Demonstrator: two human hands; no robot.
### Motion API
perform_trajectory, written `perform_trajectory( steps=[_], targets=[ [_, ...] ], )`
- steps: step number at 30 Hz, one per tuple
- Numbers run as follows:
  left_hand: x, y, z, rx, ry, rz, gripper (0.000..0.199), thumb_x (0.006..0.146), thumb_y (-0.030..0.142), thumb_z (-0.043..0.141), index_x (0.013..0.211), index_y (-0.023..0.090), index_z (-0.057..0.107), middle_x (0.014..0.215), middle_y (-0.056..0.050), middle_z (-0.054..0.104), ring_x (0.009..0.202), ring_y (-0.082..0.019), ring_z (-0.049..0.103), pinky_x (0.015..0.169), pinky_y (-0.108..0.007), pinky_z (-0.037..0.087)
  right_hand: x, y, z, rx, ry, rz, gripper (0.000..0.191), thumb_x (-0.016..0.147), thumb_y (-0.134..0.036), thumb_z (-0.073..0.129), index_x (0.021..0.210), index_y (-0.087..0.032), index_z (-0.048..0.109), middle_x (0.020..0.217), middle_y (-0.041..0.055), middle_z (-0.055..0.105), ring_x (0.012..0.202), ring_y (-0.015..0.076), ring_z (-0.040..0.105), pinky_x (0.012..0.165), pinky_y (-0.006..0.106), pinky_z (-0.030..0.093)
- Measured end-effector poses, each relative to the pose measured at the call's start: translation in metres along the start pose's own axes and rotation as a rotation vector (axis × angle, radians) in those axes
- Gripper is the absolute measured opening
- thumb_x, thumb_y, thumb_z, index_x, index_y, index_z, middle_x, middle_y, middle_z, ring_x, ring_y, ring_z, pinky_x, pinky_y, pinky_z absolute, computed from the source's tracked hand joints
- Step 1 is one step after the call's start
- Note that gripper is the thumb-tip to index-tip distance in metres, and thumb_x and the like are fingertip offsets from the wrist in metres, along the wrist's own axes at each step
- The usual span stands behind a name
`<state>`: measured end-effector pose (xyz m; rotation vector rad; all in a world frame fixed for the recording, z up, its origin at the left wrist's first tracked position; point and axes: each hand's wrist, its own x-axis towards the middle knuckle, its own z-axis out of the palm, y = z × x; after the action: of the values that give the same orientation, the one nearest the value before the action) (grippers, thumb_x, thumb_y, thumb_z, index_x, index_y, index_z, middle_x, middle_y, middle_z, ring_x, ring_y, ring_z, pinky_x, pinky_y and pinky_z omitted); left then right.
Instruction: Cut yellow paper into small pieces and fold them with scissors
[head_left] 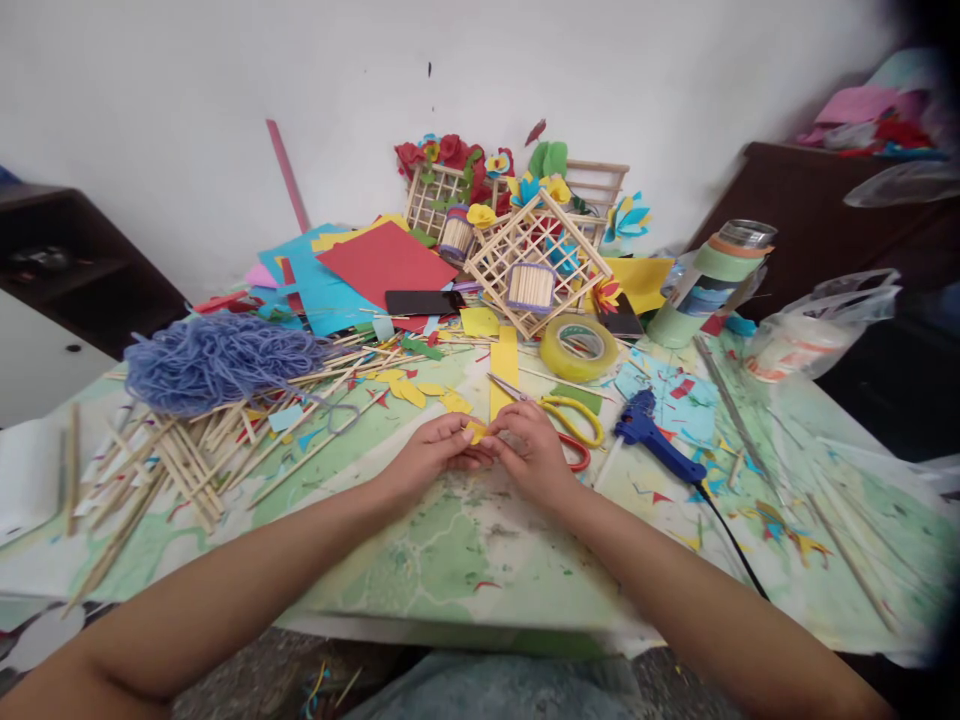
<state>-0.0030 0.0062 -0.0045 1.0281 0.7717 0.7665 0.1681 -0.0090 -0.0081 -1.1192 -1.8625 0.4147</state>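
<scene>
Out at ten o'clock, an open cabinet [112, 290] with something dim on its shelf, too dark to name. At nine, sticks [187, 462] strewn crosswise on the surface [420, 565], and between nine and ten, a heap of blue yarn [225, 362] on part of that pile. Toward eleven, blue sheets [304, 285] partly under a red sheet [386, 260]; nearer, at ten, cut yellow petals [410, 392]. At the clock's centre, a small yellow piece [476, 432] pinched in fingertips: left grip [435, 450] narrow on its nine o'clock side, right grip [534, 450] narrow on its three o'clock side, both holding it. Beyond, at twelve, a stick cup [455, 238], contents unreadable; toward one, another cup [531, 288] at a lattice [576, 233], likewise unreadable inside. Between two and three, scissors [574, 402]; farther back, between one and two, tape [559, 362]. At three, a glue gun [652, 428]. At two, a capped bottle [705, 290], contents hidden. Farthest right, between two and three, a clear bag [862, 298] around a white tub [795, 345].
</scene>
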Motion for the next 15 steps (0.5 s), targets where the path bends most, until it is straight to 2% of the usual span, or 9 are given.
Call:
perform_trajectory(
  steps=[7,11,15],
  targets=[
    [-0.0014,0.0003,0.0,0.035,-0.011,0.02,0.024,0.077,0.031,0.062,0.093,0.015,0.058,0.083,-0.005,0.067,0.077,-0.015,0.063,0.071,-0.026,0.048,-0.001,-0.0011,0.0015,0.062,-0.026,0.034,0.01,0.082,-0.026,0.057,0.075,-0.019,0.059,0.078,0.0021,0.06,0.079,0.0161,0.052,0.075,0.03,0.039],
    [-0.0023,0.0018,0.001,0.138,-0.035,0.082,0.024,0.079,0.035,0.059,0.092,0.015,0.058,0.08,-0.003,0.066,0.076,-0.014,0.061,0.07,-0.025,0.047,-0.0018,-0.0005,0.004,0.096,-0.032,0.085,0.015,0.083,-0.028,0.055,0.071,-0.019,0.056,0.071,0.0011,0.058,0.071,0.015,0.05,0.068,0.028,0.038],
    [-0.0021,0.0037,0.0015,0.285,-0.012,0.13,0.027,0.077,0.039,0.06,0.089,0.015,0.058,0.078,-0.003,0.065,0.075,-0.015,0.06,0.068,-0.025,0.046,-0.0013,0.0023,0.0067,0.097,-0.007,0.091,0.017,0.082,-0.028,0.055,0.068,-0.019,0.055,0.069,0.0005,0.057,0.068,0.0143,0.05,0.066,0.028,0.037]
  ],
)
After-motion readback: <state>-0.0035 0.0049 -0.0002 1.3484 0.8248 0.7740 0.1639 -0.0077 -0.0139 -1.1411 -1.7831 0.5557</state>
